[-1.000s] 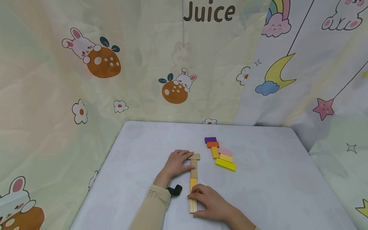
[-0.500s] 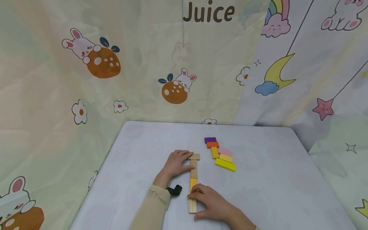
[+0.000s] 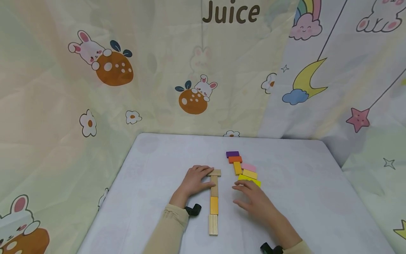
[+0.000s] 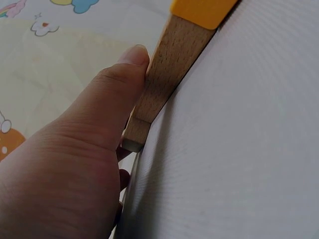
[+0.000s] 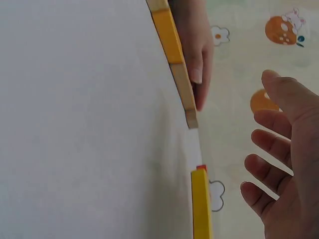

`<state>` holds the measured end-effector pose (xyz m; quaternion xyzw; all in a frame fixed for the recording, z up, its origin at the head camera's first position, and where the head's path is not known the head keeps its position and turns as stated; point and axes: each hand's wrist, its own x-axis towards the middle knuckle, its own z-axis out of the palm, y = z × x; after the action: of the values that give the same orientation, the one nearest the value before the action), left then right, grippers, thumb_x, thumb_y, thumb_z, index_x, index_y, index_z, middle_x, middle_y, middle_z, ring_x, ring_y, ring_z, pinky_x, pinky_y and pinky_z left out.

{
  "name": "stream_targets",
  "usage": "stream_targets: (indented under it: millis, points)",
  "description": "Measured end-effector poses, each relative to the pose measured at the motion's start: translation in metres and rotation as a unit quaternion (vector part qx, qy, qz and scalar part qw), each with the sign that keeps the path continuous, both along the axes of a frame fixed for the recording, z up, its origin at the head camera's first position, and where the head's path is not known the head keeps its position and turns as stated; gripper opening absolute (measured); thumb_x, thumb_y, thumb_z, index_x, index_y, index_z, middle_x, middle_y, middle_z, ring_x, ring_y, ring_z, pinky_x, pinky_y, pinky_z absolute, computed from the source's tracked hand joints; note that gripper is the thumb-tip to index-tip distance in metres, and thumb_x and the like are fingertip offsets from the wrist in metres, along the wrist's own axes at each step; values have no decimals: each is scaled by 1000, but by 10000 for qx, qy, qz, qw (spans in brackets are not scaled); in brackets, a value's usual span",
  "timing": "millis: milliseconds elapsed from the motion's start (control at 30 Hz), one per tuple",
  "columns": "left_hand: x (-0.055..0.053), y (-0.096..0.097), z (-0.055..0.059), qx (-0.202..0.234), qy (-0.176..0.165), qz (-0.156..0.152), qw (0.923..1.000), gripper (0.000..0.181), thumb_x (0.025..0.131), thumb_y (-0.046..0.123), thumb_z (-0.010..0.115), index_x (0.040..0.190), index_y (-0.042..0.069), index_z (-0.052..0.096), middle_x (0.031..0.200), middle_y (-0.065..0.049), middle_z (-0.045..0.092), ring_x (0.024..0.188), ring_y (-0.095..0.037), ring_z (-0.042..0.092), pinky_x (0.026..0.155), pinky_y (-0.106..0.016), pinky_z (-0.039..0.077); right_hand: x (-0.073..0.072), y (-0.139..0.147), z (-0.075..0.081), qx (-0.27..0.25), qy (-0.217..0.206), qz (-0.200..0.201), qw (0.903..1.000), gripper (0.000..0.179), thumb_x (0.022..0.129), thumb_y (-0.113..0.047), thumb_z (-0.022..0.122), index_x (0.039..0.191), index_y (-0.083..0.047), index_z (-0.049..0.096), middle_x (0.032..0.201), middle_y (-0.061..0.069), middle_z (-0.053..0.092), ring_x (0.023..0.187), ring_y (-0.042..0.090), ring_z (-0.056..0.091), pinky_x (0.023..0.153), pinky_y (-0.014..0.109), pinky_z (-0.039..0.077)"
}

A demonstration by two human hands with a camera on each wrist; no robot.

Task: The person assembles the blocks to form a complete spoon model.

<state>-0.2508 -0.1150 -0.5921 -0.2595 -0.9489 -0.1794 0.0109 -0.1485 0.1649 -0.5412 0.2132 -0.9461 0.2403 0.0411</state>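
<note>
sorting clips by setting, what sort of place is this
Probably a play corner or small staged recording booth; the room beyond is out of view. A creased cartoon-printed backdrop surrounds a pale table, on which coloured blocks and plain wooden blocks lie.

Wooden blocks [image 3: 214, 187] and an orange block [image 3: 214, 205] form a flat T — a yellow block [image 3: 247, 178] slants apart.

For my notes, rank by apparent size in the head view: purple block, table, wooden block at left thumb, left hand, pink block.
table
left hand
wooden block
pink block and purple block: too alike
</note>
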Motion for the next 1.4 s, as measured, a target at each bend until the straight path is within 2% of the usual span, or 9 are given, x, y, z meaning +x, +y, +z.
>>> stream_targets:
  millis: [133,167,333,500,633,867,1233,1400]
  points:
    - [0,0,1,86,41,-56,9999,70,88,70,55,148,35,45,146,8,52,135,-23,44,111,-48,37,-15,24,-1,-139,412,-262,9987,48,83,-33,80,127,-21,66,134,-4,55,123,17,50,99,44,53]
    - [0,0,1,103,44,-62,9999,70,88,70,55,148,35,45,146,8,52,135,-23,44,111,-48,37,-17,29,-1,-147,400,-385,9984,48,83,-32,80,128,-21,65,135,-3,55,122,18,49,99,44,53]
    - [0,0,1,112,15,-67,9999,71,88,70,54,149,36,44,146,8,51,135,-23,43,111,-48,37,-24,50,-9,-318,-46,-867,9957,51,86,-32,77,132,-18,61,141,4,50,127,26,45,103,52,49]
    - [0,0,1,92,-30,-58,9999,71,88,71,54,149,36,43,147,9,50,136,-22,42,112,-48,35,-27,67,-24,-614,-433,-1106,9910,55,87,-37,75,135,-17,58,141,9,49,129,32,45,106,58,44]
    - [0,0,1,84,-26,-36,10000,72,87,72,53,149,37,43,148,9,50,136,-22,43,113,-47,35,-30,75,-34,-764,-635,-1208,9877,57,87,-41,75,137,-20,55,138,9,50,126,31,47,106,59,43]
    - [0,-1,1,41,-43,-11,10000,72,88,72,53,149,36,43,148,8,50,136,-23,43,112,-48,36,-31,77,-44,-678,-814,-1258,9864,55,89,-34,73,139,-21,54,139,8,53,127,30,49,106,57,44]
    - [0,-1,-1,51,-121,2,9999,73,87,74,51,150,39,41,149,10,49,136,-22,42,114,-47,34,-32,76,-51,-563,-403,-1355,9883,41,90,-20,72,129,-15,62,131,11,60,120,32,54,101,55,48]
    - [1,-2,-1,81,-106,-5,9999,72,87,72,53,149,38,42,148,9,49,136,-22,42,114,-48,34,-33,77,-52,-516,-386,-1405,9880,39,90,-19,72,129,-15,63,130,11,61,118,32,56,99,55,49]
